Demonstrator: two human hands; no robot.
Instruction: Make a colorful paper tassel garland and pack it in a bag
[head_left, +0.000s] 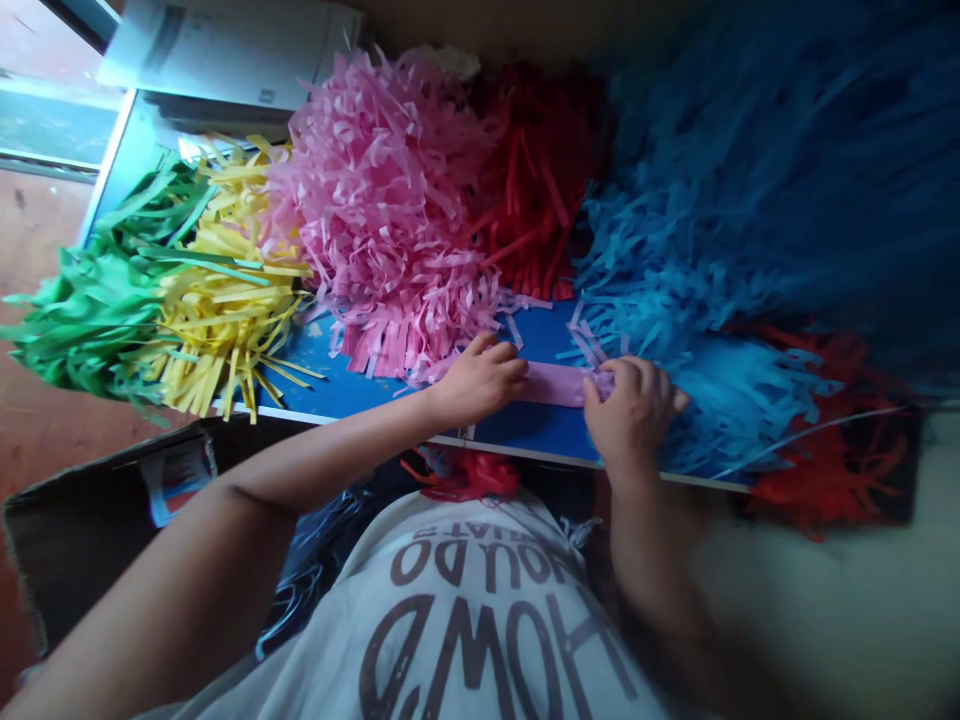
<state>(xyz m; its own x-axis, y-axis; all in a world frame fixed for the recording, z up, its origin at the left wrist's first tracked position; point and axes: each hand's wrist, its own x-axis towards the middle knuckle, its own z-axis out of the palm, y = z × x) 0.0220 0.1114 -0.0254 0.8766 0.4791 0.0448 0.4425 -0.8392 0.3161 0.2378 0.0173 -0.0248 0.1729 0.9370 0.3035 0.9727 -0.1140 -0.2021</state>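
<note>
A folded pale purple paper strip (pixel 556 384) lies on the blue table (pixel 352 385) near its front edge. My left hand (pixel 480 380) is closed on the strip's left end, fingers curled over it. My right hand (pixel 631 415) is closed on the strip's right end, pinching it against the table. Heaps of cut paper fringe ring the hands: pink (pixel 390 210) behind the left hand, red (pixel 536 180) behind the middle, blue (pixel 750 230) behind and beside the right hand.
Yellow fringe (pixel 225 300) and green fringe (pixel 97 300) hang over the table's left end. More red fringe (pixel 825 460) lies at the right and a red tuft (pixel 472 478) in my lap. A cardboard box (pixel 82 540) stands at lower left; stacked papers (pixel 225 50) lie at the back.
</note>
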